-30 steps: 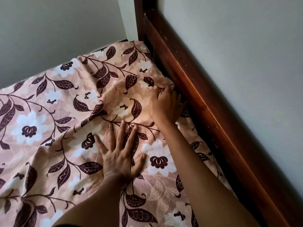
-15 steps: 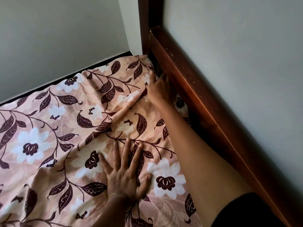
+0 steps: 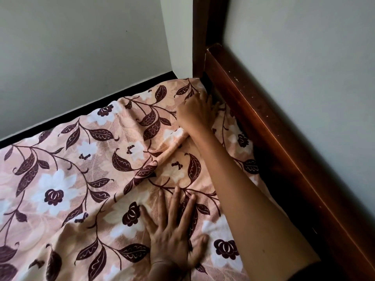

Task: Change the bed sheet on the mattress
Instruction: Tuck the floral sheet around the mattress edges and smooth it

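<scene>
A peach bed sheet [image 3: 85, 179] printed with white flowers and dark maroon leaves covers the mattress and lies wrinkled, with a raised fold running toward the far right corner. My left hand [image 3: 174, 236] presses flat on the sheet, fingers spread. My right hand [image 3: 197, 110] reaches to the far right corner, its fingertips pushed down into the gap between the sheet's edge and the wooden frame; whether it grips fabric is hidden.
A dark wooden bed rail [image 3: 284, 159] runs along the right side, meeting a post [image 3: 200, 37] in the corner. Pale walls [image 3: 81, 47] close in behind and to the right. A black strip [image 3: 101, 98] shows along the mattress's far edge.
My right hand has slid along the rail's gap to the far corner. The view has shifted forward. The left hand stays pressed flat on the sheet.
</scene>
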`<state>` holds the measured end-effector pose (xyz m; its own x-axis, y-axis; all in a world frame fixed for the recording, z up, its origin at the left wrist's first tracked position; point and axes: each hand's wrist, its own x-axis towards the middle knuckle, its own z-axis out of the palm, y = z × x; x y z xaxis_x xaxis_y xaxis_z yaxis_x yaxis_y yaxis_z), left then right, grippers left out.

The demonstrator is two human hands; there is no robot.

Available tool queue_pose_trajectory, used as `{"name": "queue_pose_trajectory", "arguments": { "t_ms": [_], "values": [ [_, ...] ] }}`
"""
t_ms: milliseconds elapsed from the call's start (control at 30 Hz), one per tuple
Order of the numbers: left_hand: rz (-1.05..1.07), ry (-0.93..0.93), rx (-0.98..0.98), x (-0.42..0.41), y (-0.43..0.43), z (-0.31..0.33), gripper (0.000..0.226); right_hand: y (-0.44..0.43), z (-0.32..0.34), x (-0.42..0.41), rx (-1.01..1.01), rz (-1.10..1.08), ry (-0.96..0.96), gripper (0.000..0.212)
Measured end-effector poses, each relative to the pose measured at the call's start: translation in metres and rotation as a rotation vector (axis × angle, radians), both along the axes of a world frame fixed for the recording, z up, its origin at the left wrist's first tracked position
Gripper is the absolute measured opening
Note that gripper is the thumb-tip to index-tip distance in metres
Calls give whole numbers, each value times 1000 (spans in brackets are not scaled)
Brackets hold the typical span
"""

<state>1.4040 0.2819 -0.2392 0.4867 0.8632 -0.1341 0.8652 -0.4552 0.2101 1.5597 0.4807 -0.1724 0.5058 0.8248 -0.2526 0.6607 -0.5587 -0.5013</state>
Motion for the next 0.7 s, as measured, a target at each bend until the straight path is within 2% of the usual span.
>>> {"name": "queue_pose_trajectory", "arguments": {
  "t_ms": [133,233,300,367,467,534,600,700],
  "values": [
    [17,-51,23,1,1,-4,76,18,-3,-3,-27,-29,0,62],
    [25,-66,44,1,1,-5,75,43,-5,-2,67,-43,30,55],
    [20,-60,63,0,1,-6,75,59,-3,-6,122,34,36,49],
    [19,-65,74,-1,0,-8,76,69,-6,-11,130,146,-14,50],
    [21,-74,97,-2,-1,-11,77,70,-6,-21,235,198,-149,56],
    [24,-92,124,-2,0,-13,77,66,-4,-29,310,280,-287,49],
    [20,-98,159,-1,-1,-14,77,65,-6,-34,286,408,-390,37],
    [39,-119,200,-1,-1,-16,76,71,-1,-37,239,430,-401,21]
  ]
}}
